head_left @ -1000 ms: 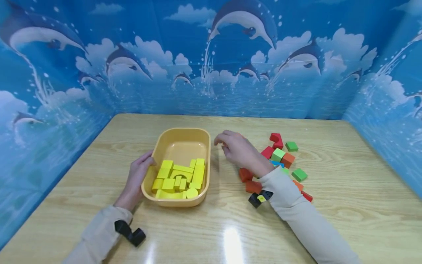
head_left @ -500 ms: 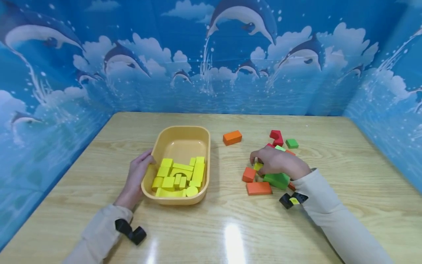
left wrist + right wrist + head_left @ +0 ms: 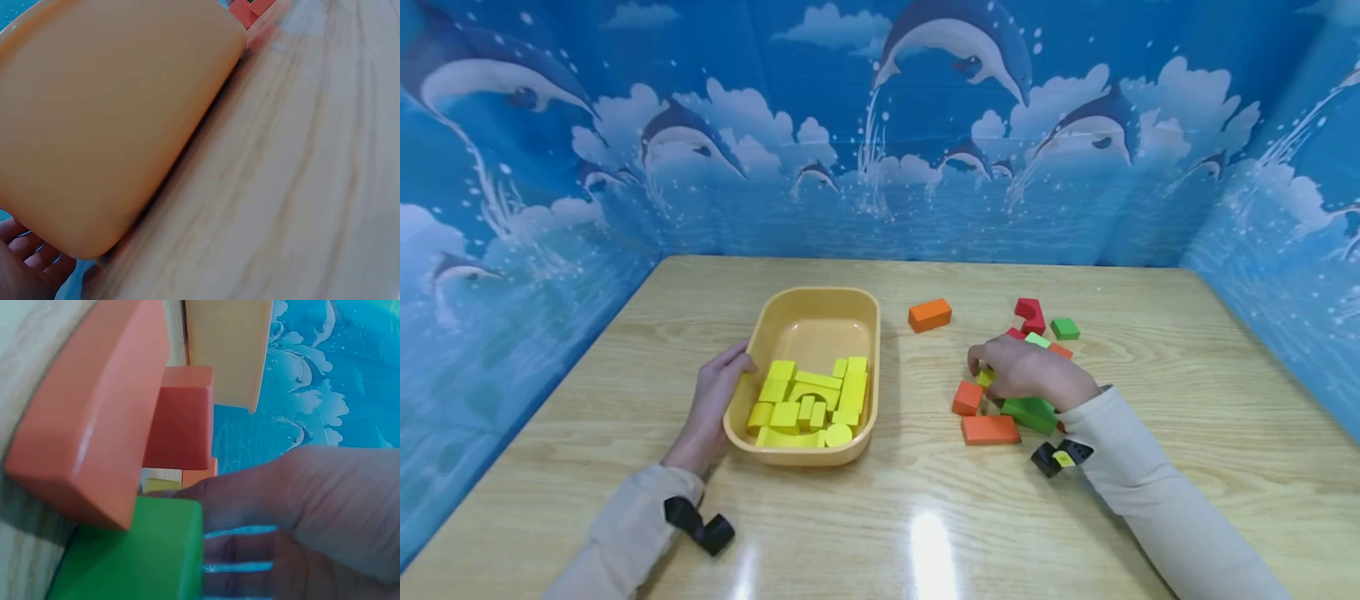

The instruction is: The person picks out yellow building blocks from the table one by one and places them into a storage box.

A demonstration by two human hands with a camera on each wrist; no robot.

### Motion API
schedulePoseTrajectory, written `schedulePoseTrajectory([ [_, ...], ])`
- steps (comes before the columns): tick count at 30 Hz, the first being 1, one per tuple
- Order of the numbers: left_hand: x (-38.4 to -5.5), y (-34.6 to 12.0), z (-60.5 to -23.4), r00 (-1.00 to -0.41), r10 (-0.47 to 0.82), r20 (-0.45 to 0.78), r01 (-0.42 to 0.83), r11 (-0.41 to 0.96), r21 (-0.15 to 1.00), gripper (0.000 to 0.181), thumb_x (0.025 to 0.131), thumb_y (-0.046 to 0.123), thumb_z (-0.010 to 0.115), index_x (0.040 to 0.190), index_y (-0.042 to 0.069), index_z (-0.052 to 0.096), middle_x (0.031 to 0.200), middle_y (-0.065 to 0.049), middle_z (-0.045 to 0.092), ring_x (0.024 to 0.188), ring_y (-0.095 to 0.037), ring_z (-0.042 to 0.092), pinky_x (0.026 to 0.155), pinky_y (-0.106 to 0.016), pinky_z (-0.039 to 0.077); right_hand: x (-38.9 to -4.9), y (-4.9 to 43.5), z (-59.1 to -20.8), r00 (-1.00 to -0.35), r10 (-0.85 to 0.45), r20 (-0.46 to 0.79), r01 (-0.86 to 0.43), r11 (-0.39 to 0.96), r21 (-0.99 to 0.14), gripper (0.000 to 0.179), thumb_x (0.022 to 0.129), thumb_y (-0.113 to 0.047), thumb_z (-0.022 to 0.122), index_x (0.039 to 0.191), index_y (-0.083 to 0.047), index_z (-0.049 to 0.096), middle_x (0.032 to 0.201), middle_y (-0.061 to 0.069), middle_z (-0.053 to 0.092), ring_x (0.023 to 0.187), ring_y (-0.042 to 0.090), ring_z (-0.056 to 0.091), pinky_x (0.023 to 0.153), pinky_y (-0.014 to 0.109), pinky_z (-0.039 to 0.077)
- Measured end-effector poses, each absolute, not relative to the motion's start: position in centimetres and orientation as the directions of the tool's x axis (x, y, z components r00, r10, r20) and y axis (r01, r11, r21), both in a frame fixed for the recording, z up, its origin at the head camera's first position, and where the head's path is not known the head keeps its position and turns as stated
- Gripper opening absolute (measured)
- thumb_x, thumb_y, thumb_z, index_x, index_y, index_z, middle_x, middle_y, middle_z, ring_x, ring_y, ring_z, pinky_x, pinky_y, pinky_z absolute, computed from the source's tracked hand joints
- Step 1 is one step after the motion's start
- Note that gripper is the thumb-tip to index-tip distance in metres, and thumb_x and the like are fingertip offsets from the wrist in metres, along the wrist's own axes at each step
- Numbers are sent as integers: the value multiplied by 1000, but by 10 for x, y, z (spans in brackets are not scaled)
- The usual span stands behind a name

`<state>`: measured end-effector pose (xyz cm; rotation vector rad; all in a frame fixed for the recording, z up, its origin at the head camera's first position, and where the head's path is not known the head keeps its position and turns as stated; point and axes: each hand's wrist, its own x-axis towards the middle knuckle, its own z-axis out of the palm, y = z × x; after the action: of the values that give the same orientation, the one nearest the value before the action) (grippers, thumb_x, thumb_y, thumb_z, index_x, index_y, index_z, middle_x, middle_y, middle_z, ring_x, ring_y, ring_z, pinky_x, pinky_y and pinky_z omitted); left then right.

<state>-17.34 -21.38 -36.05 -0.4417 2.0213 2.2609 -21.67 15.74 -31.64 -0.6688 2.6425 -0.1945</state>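
Observation:
My left hand [image 3: 718,400] grips the left side of a yellow-orange plastic tub [image 3: 871,400], thumb at its rim. Several yellow blocks [image 3: 785,417] of various shapes lie in the tub's near half. At the right, my right hand [image 3: 1030,368] reaches down into a pile of coloured blocks, thumb and fingers about a yellow block [image 3: 986,378]. In the right wrist view that yellow block [image 3: 162,485] shows only partly, near the thumb tip. A green block [image 3: 1030,413] lies under the palm side, and the hand hides part of the pile.
Orange-red blocks [image 3: 990,430] lie in front of the right hand. Behind it are a red arch block [image 3: 1031,315] and a small green block [image 3: 1065,328]. A single orange block [image 3: 930,315] sits right of the tub. A dolphin-print curtain [image 3: 880,208] borders the wooden table.
My right hand has moved from beside the tub, right and nearer, into the block pile, uncovering the single orange block. Over the last half second it barely moves. My left hand stays on the tub.

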Motion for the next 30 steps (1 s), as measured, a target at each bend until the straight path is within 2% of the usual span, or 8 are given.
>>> schedulePoseTrajectory([
  [2, -173, -214, -360, -955, -130, -266, -249, -132, 959, 64, 87, 7, 42, 150, 13, 34, 154, -10, 33, 134, -22, 36, 109, -34, 36, -216, 157, -314, -811, -525, -258, -478, 849, -224, 25, 84, -6, 69, 108, -11, 63, 100, 5, 59, 85, 20, 53, 71, 34, 51],
  [5, -172, -215, -359, -954, -131, -269, -255, -118, 960, 65, 86, 7, 42, 150, 13, 34, 153, -10, 34, 134, -22, 37, 108, -33, 37, -213, 149, -307, -803, -594, -47, -568, 788, -237, 28, 85, -6, 68, 113, -9, 65, 99, 7, 58, 78, 20, 52, 67, 32, 49],
  [8, -173, -216, -357, -955, -130, -265, -251, -113, 961, 65, 86, 8, 42, 150, 12, 35, 153, -10, 34, 133, -21, 38, 108, -33, 37, -208, 132, -299, -750, -651, 115, -653, 703, -281, 32, 89, -10, 67, 120, -7, 65, 100, 6, 56, 78, 20, 51, 66, 31, 48],
  [11, -173, -216, -357, -958, -124, -258, -244, -116, 963, 64, 86, 8, 42, 150, 11, 35, 153, -10, 34, 134, -21, 37, 108, -33, 36, -202, 108, -291, -690, -701, 181, -713, 615, -336, 31, 93, -17, 63, 122, -8, 64, 101, 4, 57, 81, 18, 51, 68, 29, 48],
  [16, -173, -216, -359, -954, -122, -272, -256, -135, 957, 65, 87, 8, 43, 150, 12, 34, 155, -9, 31, 136, -21, 35, 110, -34, 34, -195, 64, -288, -579, -782, 231, -791, 470, -392, 25, 92, -25, 65, 107, -6, 65, 91, 0, 58, 74, 14, 50, 64, 24, 45],
  [19, -174, -215, -359, -950, -143, -278, -260, -134, 956, 65, 86, 7, 43, 150, 13, 35, 154, -8, 32, 135, -21, 35, 110, -34, 34, -190, 39, -292, -522, -825, 218, -820, 415, -394, 24, 90, -30, 67, 97, -8, 63, 83, -2, 57, 69, 11, 48, 61, 22, 43],
  [23, -177, -212, -360, -953, -147, -264, -246, -128, 961, 64, 85, 8, 44, 148, 11, 38, 152, -10, 36, 132, -21, 39, 107, -32, 38, -183, 16, -298, -497, -850, 176, -833, 410, -371, 20, 91, -31, 65, 91, -11, 63, 78, -5, 57, 67, 7, 48, 61, 19, 42],
  [30, -176, -213, -362, -950, -179, -254, -231, -138, 963, 62, 84, 6, 44, 146, 9, 43, 144, -12, 44, 120, -19, 46, 88, -18, 47, -173, -12, -311, -449, -886, 113, -872, 407, -273, 14, 92, -24, 64, 90, -10, 66, 75, -4, 59, 65, 7, 50, 58, 18, 42],
])
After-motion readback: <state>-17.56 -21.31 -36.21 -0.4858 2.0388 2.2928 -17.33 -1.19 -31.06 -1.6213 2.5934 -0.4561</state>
